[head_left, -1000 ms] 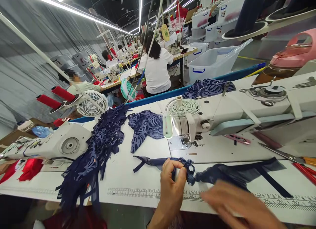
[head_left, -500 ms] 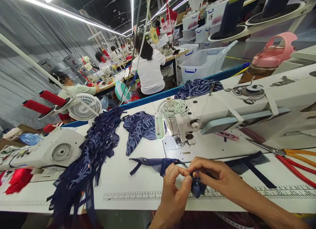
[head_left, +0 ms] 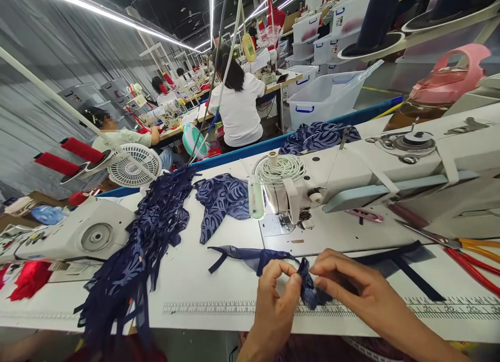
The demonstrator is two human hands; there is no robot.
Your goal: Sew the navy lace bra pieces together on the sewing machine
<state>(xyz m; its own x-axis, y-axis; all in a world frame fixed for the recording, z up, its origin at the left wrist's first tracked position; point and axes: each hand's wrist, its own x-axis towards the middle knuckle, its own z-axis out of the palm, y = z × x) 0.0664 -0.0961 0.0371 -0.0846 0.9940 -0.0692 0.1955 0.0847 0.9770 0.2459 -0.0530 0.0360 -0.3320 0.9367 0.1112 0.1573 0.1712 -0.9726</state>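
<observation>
Head view: well left of the left hand [head_left: 274, 299], a heap of navy pieces [head_left: 144, 252] spills over the edge of the white surface [head_left: 203, 286]. The left hand pinches the bunched end of a navy fabric strip [head_left: 310, 294] between thumb and forefinger. Just to its right, the right hand [head_left: 353, 289] pinches the same bunch, with the fingertips of the two hands nearly meeting. The strip looks light, limp and thin, and probably slippery, so the gathered edge seems the surest hold. A sewing machine [head_left: 351, 179] stands beyond both hands. Orange-handled scissors [head_left: 461, 243] lie well right of the right hand.
</observation>
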